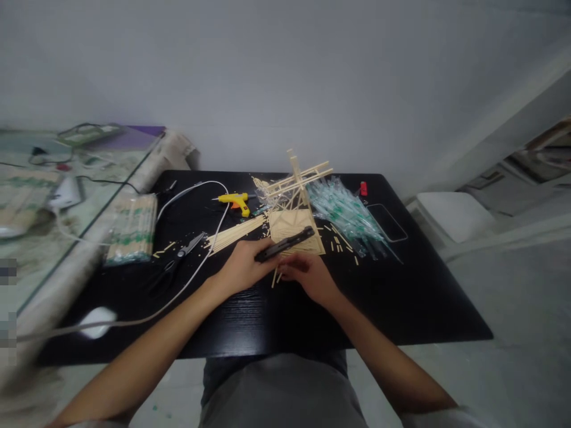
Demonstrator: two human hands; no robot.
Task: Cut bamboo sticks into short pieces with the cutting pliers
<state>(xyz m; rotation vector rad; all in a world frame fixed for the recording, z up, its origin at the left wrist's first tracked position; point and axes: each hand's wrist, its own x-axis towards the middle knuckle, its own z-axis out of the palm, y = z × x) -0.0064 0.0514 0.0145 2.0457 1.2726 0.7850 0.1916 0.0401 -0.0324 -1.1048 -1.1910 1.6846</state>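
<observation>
From where I stand, the thin sticks point(275, 277) could slip or snap, because they are so skinny and the hands are packed close around them, midway between the worktop's point(401, 297) left and right edges. The dark tool point(288, 242) sits over a pale wooden mat point(292, 223) — a careless swing could bump it, or the stick frame point(298, 184) behind, near the far edge. The white cord point(134, 322) curls beside the left arm, so a backward pull might snag it. The left hand point(247, 261) reaches in from the near edge, fingers wrapped around the dark tool, which tips up toward the far right corner. The right hand point(310, 274) comes in from the other side, its fingers bent in by the sticks — I can't tell if they are pinching one. Both arms slant inward over the near edge.
</observation>
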